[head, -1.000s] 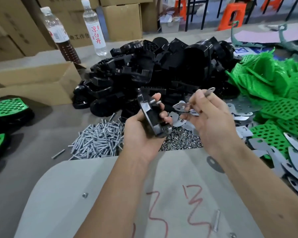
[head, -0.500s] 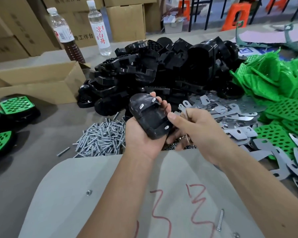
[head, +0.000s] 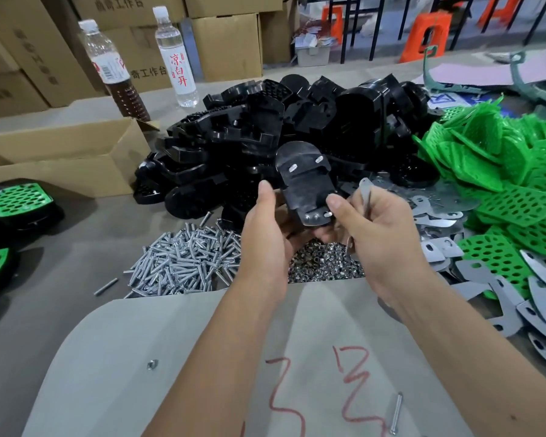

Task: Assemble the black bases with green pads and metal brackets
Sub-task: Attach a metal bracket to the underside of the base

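I hold a black base [head: 303, 181] up over the table with its underside toward me; bolt ends poke through it and a small metal bracket [head: 315, 218] sits on the two near ones. My left hand [head: 267, 234] cradles the base from below, thumb on its left edge. My right hand [head: 368, 231] presses its thumb on the bracket end and grips another metal bracket [head: 365, 192] in its curled fingers. Behind lie the pile of black bases [head: 265, 130], the green pads [head: 501, 184] at right, and loose brackets [head: 435, 212].
A heap of bolts [head: 183, 263] and a heap of nuts [head: 322, 263] lie below my hands. Finished bases with green pads [head: 16, 200] sit at far left by an open carton [head: 60, 152]. Two bottles [head: 175, 55] stand behind. A grey board [head: 139, 357] lies in front.
The base has been turned and raised so its underside faces me. My right hand has moved in from the bracket pile to the base's near end, and a bracket now sits on the bolts.
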`<state>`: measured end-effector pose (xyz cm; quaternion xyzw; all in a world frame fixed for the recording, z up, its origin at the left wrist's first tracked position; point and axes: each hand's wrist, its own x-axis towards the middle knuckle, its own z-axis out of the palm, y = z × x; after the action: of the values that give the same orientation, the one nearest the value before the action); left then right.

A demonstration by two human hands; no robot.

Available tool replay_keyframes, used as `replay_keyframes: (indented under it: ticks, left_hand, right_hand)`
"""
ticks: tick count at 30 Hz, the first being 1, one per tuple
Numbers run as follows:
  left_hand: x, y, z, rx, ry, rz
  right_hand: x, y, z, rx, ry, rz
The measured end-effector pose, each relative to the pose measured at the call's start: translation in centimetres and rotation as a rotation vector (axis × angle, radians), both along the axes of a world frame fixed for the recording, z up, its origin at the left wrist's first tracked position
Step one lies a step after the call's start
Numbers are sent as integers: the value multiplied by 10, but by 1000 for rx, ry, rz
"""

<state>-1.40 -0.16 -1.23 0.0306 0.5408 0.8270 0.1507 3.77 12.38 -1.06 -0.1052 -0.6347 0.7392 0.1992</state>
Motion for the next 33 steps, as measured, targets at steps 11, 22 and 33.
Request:
replay_keyframes:
  ticks: [11,22,33]
  left_hand:
    - [-2,-3,-7,-152,190,-59]
    - [-4,-3,-11,-209,218,-50]
    - [-5,-1,-13,-256,253,15]
  right_hand:
    - [1,6,-6,191,-26,-96]
    - [-2,19,3,-61,-129,41]
    - [-4,31,6,-287,-49,126]
